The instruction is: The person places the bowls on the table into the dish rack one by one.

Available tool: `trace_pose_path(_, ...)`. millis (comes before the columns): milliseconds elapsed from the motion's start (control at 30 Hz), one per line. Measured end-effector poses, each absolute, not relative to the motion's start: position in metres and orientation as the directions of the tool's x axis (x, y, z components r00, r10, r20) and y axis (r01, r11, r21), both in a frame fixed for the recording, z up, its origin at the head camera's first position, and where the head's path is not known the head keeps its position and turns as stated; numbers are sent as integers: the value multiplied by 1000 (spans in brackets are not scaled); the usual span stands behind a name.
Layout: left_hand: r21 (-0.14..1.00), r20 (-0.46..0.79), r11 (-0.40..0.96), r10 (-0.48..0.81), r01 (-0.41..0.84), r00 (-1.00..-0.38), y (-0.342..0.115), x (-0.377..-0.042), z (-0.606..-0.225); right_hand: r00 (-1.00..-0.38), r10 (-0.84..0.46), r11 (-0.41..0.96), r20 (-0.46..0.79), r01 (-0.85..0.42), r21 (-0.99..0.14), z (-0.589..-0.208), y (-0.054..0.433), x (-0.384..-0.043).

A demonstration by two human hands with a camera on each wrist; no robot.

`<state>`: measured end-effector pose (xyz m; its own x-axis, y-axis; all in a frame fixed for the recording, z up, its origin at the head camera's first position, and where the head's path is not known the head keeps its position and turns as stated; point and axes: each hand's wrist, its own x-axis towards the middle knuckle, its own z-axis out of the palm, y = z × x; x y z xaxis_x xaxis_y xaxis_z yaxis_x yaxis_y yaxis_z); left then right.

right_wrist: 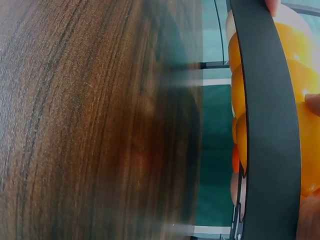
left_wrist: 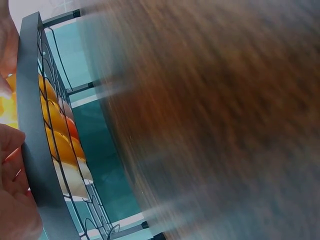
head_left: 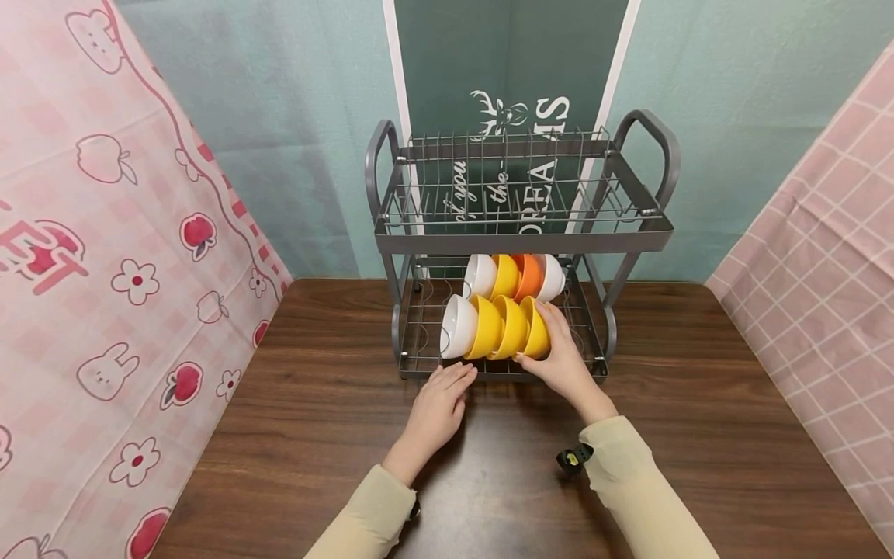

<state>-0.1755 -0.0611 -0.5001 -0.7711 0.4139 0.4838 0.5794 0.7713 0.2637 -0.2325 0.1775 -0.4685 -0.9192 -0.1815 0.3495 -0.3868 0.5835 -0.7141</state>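
In the head view, my right hand (head_left: 559, 357) holds the rightmost yellow bowl (head_left: 536, 330) of the front row, thumb at its near side and fingers over its far side. That row stands tilted on its side in the lower tier of a grey two-tier dish rack (head_left: 524, 243), with a white bowl (head_left: 459, 328) at its left end. My left hand (head_left: 438, 405) has its fingers fairly straight at the rack's front rim, below the white bowl. In the left wrist view, the left fingers touch that rim (left_wrist: 40, 150). The right wrist view shows only parts of the right hand.
Behind the front row lean a white bowl (head_left: 480, 276), a yellow bowl (head_left: 506, 276), an orange bowl (head_left: 528, 277) and another white bowl (head_left: 553, 278). Above them is the upper tier's wire grid, with a curved handle (head_left: 668, 155) at each end. Cloths surround the wooden table (head_left: 314, 373).
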Motion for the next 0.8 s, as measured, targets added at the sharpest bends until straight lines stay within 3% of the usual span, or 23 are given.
trace_pose_path(800, 310, 469, 760, 401, 571, -787, -60, -175, -501, -947, -178, 579, 269, -322, -749, -473, 180, -234)
